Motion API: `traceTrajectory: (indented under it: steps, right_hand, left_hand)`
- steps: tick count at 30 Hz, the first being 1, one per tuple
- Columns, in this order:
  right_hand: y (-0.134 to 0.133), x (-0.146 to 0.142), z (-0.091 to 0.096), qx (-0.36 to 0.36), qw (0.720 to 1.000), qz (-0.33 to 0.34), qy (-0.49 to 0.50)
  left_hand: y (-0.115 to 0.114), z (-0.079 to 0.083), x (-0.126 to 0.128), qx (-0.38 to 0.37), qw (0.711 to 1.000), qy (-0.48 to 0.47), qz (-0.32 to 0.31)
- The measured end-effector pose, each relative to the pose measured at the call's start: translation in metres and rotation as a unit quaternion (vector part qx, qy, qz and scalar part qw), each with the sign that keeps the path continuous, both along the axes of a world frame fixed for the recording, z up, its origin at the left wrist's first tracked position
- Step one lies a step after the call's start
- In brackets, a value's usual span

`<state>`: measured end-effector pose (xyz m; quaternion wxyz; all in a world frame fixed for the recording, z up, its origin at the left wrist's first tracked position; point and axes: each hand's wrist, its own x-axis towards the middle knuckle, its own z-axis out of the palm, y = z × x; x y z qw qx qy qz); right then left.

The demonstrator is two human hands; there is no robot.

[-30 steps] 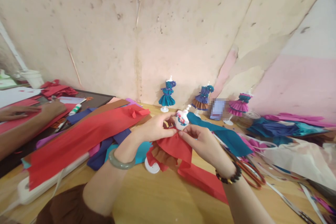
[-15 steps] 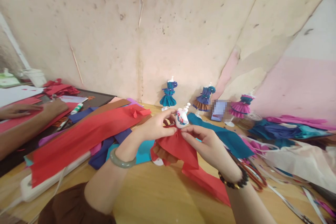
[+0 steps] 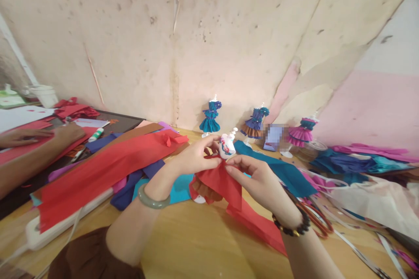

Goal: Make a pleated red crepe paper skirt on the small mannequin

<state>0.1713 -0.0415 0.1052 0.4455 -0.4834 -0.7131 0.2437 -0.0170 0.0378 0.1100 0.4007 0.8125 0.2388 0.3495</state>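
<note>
One left hand (image 3: 196, 155): grip pinching red cloth (image 3: 225, 185) at the waist of a small white mannequin (image 3: 227, 147), which tilts over the desk (image 3: 193, 235). Brown ruffle (image 3: 204, 188) already on, under the red. Right hand (image 3: 253, 172): thumb and forefinger pinching red gathers at the waist; these look unfastened. Loose red strip (image 3: 258, 229) lies rightward; join unclear. Versus 1.0 s ago: less white base (image 3: 199, 199) visible.

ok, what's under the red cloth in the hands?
Lower left, a brown ruffle and part of a white base show below the red cloth. The ruffle's top and most of the base are covered.
</note>
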Motion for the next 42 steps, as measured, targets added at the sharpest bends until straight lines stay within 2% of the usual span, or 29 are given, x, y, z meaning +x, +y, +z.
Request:
traceTrajectory:
  steps: [4,12,27,42]
  right_hand:
    - [0.0,0.0001,-0.0001,0.014,1.0,0.007,0.005]
    - [0.0051,0.0007,-0.0064,-0.003,0.998,-0.036,0.053]
    - [0.0051,-0.0019,-0.0057,-0.015,0.997,-0.046,0.055]
    - [0.0062,-0.0046,-0.007,-0.052,0.992,-0.034,0.112]
  left_hand:
    - [-0.0007,0.0002,0.0004,0.001,1.0,-0.007,-0.005]
    - [0.0007,-0.0019,0.0003,-0.005,1.0,-0.018,-0.004]
    - [-0.0012,0.0002,0.0004,-0.002,1.0,-0.006,-0.002]
    - [0.0003,-0.0014,0.0013,0.011,1.0,0.001,-0.016]
